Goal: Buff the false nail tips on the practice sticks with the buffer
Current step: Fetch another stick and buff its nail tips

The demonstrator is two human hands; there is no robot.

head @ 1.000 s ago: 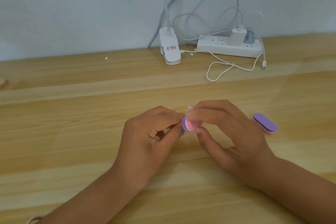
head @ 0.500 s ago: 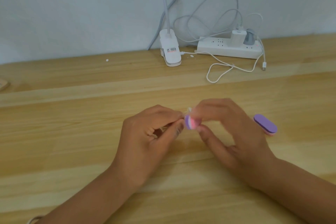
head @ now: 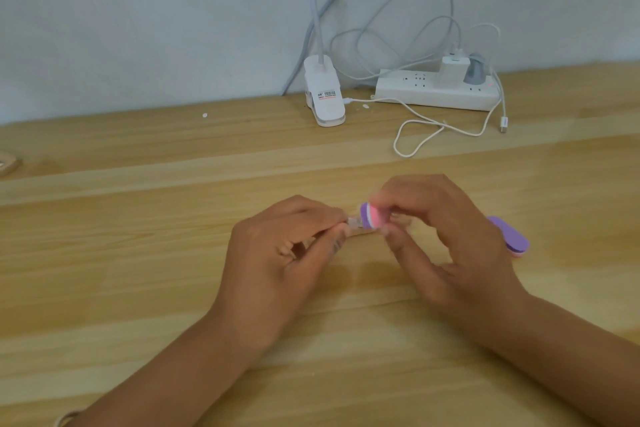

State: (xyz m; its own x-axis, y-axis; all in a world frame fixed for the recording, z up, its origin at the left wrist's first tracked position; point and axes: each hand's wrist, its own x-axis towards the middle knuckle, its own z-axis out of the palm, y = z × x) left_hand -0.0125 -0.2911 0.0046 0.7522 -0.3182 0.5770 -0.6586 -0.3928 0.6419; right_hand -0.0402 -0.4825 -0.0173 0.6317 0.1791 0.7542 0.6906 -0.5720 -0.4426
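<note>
Clear nail tip [head: 354,220] mostly hidden in left hand [head: 284,253] pinch. Blurred right hand [head: 446,246] pinches buffer [head: 372,217]. 2nd buffer [head: 514,237] half behind it. Held buffer slightly higher than 0.5 s ago.

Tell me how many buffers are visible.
2: one buffer is held in the right hand; the other buffer lies on the table just right of that hand, partly hidden behind it.
</note>
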